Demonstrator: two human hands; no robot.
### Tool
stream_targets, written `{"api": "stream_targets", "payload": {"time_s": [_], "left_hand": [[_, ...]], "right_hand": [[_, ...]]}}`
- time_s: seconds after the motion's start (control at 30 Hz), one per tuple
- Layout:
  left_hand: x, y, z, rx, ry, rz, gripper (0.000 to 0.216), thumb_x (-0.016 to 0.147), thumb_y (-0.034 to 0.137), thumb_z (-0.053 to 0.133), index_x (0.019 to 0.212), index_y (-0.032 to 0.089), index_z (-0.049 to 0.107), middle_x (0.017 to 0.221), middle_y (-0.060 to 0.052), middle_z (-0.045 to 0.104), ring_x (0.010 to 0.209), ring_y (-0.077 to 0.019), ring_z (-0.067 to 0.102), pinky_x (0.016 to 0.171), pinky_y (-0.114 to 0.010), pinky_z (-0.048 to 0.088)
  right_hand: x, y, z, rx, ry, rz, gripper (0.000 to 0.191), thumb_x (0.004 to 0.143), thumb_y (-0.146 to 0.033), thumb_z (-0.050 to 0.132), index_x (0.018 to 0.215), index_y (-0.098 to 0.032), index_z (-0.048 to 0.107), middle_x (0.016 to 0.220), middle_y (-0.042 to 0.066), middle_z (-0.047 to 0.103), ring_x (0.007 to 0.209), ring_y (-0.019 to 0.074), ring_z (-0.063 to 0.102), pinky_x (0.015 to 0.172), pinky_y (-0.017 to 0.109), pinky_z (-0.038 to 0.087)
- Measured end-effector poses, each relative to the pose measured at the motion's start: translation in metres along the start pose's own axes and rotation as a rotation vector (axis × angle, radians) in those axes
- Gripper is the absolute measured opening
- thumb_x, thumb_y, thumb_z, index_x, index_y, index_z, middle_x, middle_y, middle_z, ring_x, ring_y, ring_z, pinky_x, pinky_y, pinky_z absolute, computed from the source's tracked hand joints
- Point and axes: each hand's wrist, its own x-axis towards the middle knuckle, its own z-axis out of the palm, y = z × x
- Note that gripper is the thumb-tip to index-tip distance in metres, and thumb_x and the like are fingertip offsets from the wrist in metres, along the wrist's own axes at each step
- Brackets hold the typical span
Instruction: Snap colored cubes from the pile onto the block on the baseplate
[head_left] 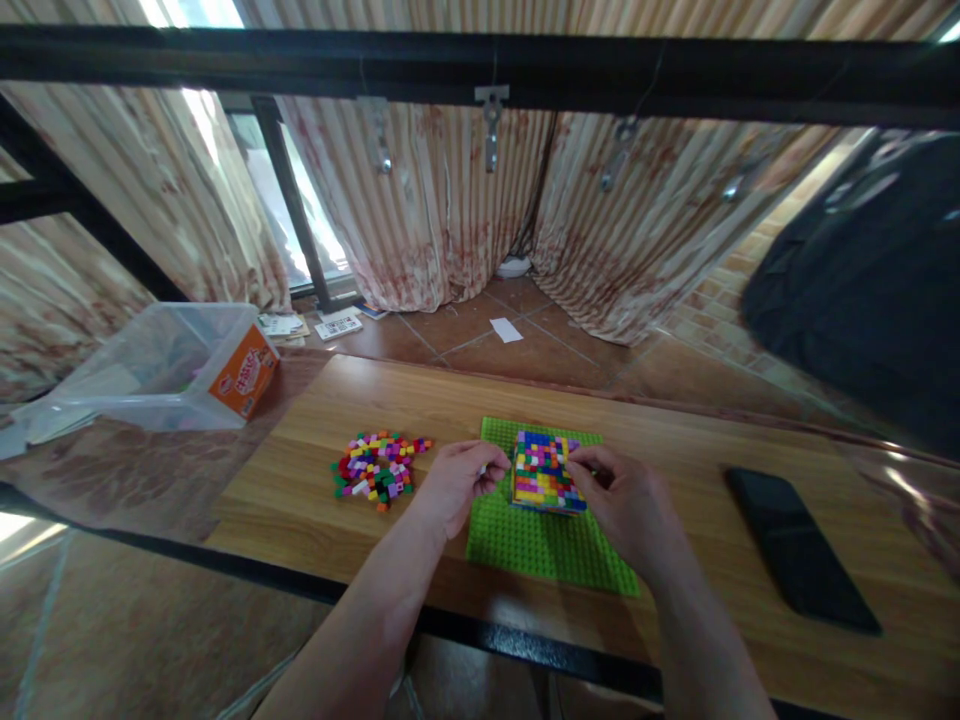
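A block of multicoloured toy bricks (541, 470) stands on a green studded baseplate (525, 552). My left hand (466, 478) is closed just left of the block, its fingertips near the block's left side. A small whitish piece, probably a brick, shows between its curled fingers. At the block's right edge, my right hand (619, 495) pinches with thumb and forefinger against the top layer. Whatever those fingertips hold is hidden. Loose small bricks (379, 465) lie in a spread pile on the wooden board to the left of my left hand.
A black phone (802, 550) lies on the wooden board (285, 500) at the right. A clear plastic box (180, 370) with an orange label stands at the left. A black bar (450, 75) crosses above, with hanging metal clips. Behind are striped curtains and a dark bag-like shape.
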Motion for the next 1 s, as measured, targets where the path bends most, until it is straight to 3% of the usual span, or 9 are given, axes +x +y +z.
{"api": "stream_targets", "payload": {"time_s": [0.4,0.63,0.8,0.9,1.0], "left_hand": [[0.002,-0.005,0.003,0.007,0.026,0.004,0.018,0.060,0.028,0.077,0.060,0.013,0.067,0.057,0.001,0.057,0.050,-0.0049,0.043,0.051,-0.020,0.028],[0.002,-0.004,0.005,0.013,0.042,-0.002,0.013,0.068,0.021,0.065,0.059,0.012,0.067,0.057,0.000,0.056,0.052,-0.0057,0.045,0.052,-0.021,0.029],[0.000,-0.003,0.005,-0.003,0.041,0.002,0.012,0.067,0.019,0.062,0.060,0.013,0.068,0.061,-0.002,0.059,0.055,-0.0070,0.049,0.052,-0.021,0.030],[-0.001,-0.003,0.005,0.013,0.036,0.002,0.011,0.067,0.020,0.063,0.061,0.013,0.068,0.062,-0.002,0.059,0.056,-0.0073,0.049,0.053,-0.021,0.031],[-0.001,-0.003,0.006,0.028,0.025,-0.006,0.011,0.067,0.021,0.063,0.061,0.013,0.069,0.062,-0.002,0.059,0.056,-0.0074,0.049,0.053,-0.021,0.031]], "right_hand": [[0.000,-0.009,0.010,-0.046,0.121,0.042,0.028,0.077,-0.046,0.059,0.081,-0.023,0.076,0.078,0.005,0.076,0.068,0.0209,0.069,0.067,0.033,0.048],[-0.001,0.002,0.007,0.083,0.074,0.144,0.032,0.080,-0.047,0.060,0.092,-0.021,0.074,0.083,0.005,0.076,0.063,0.0195,0.069,0.063,0.032,0.051],[0.001,0.001,0.000,0.006,0.151,0.118,0.029,0.076,-0.047,0.063,0.085,-0.021,0.074,0.079,0.005,0.074,0.070,0.0212,0.068,0.067,0.034,0.050],[0.002,0.001,-0.003,-0.041,0.164,0.141,0.036,0.073,-0.053,0.066,0.085,-0.020,0.074,0.076,0.006,0.072,0.065,0.0205,0.064,0.061,0.033,0.047],[0.003,0.007,-0.001,-0.064,0.145,0.142,0.044,0.071,-0.057,0.067,0.092,-0.020,0.074,0.087,0.008,0.071,0.072,0.0214,0.063,0.062,0.034,0.046]]}}
